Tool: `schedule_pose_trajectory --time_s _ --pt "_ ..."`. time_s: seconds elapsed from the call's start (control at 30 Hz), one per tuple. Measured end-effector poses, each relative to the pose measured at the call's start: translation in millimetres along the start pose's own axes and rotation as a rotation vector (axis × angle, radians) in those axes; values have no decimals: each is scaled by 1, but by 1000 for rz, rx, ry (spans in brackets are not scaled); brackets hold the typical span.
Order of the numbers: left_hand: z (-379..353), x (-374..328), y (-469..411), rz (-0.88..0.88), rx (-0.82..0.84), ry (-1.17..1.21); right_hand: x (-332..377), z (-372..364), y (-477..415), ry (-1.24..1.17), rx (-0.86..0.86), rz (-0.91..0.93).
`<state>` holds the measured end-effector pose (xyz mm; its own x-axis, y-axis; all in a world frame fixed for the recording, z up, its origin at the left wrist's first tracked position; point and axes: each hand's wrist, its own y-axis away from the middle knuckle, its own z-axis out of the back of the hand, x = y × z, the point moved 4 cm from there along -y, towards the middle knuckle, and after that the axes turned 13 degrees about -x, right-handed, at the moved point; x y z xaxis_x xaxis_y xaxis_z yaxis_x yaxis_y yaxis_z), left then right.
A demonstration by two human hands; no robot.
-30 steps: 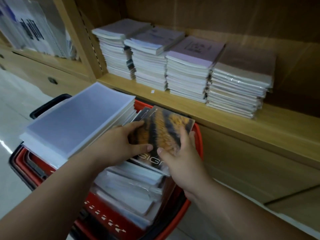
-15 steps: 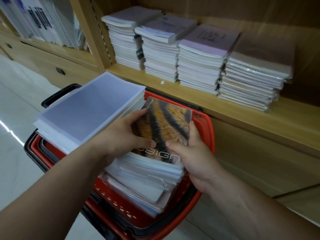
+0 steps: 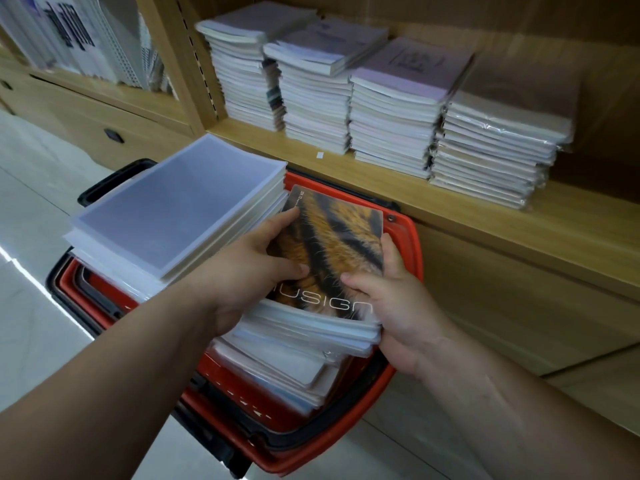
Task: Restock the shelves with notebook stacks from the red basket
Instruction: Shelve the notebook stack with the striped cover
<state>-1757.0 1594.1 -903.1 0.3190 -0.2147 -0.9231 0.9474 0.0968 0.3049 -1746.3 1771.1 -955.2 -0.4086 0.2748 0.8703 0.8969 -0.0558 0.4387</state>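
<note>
Wooden shelf (image 3: 571, 237) (pale floor (image 3: 31, 237) below); left hand (image 3: 249, 271) and right hand (image 3: 401, 306), each grip clamped on tiger-cover stack (image 3: 339, 244).

Our left hand (image 3: 242, 275) and right hand (image 3: 398, 306) were bare, with short, plain thumbnails. Our left forearm (image 3: 121, 358) and right forearm (image 3: 502, 403) were uncovered all the way to the frame's edge. Faint veins and tendons showed along the right one.

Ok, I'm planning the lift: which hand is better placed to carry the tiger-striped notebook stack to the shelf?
Probably the right: the right hand grips the tiger-striped notebook stack on the edge nearest the shelf, while the left hand sits against the white-covered stack.
</note>
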Motion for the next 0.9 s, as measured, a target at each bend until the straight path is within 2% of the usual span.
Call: schedule_pose_trajectory --time_s 0.13,0.27,0.37,0.47,0.6,0.73,0.9 --pt "1 -3 4 6 -39 77 5 2 7 8 21 15" --pt "7 -3 3 90 -128 200 14 -1 11 10 21 59" --pt "9 -9 7 82 -92 246 29 -1 16 15 63 121" --pt "4 -22 16 2 -48 213 47 3 26 33 97 206" --pt "-15 -52 29 -181 -23 207 70 20 39 50 58 305" --pt "-54 -80 34 -347 53 207 101 60 57 54 -45 449" --pt "-139 -103 31 -422 246 165 125 137 81 -13 -260 541"
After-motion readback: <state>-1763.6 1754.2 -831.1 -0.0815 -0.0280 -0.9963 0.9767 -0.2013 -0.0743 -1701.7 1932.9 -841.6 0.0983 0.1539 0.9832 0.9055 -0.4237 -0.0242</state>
